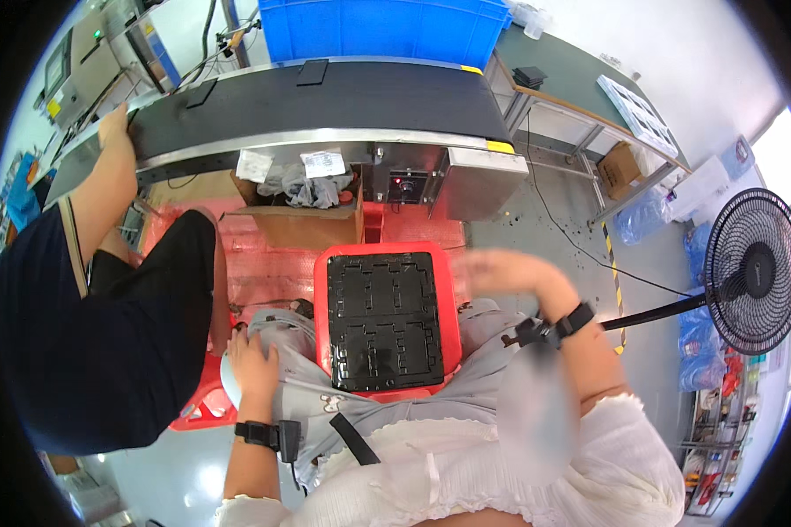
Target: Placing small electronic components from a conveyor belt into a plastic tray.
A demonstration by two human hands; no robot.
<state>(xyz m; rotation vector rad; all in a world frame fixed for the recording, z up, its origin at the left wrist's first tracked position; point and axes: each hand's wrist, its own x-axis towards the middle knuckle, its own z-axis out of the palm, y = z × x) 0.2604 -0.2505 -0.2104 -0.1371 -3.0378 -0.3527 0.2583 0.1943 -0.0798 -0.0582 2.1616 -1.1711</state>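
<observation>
A seated worker in grey patterned trousers sits with a glossy black plastic tray, moulded with stepped recesses, resting flat on a red plastic stool between the knees. The left hand, fingers loosely spread and gripping nothing visible, lies on the left thigh. The right hand, blurred, is at the stool's far right corner, beside the tray; whether its fingers are open or closed cannot be told.

The moment appears to be one of handling at the tray, with neither hand clearly holding it. Working on it from here would call for the right hand to settle at the rim and the left to come off the thigh as a steady.

Beyond the stool, an open brown cardboard box stuffed with plastic bags stands before a black conveyor belt carrying dark flat pieces, with a blue plastic crate on the far side. At left, a co-worker in a dark shirt reaches to the belt's edge. That person's bent leg and the wearer's own knees crowd the stool; at right stands a round black fan.
</observation>
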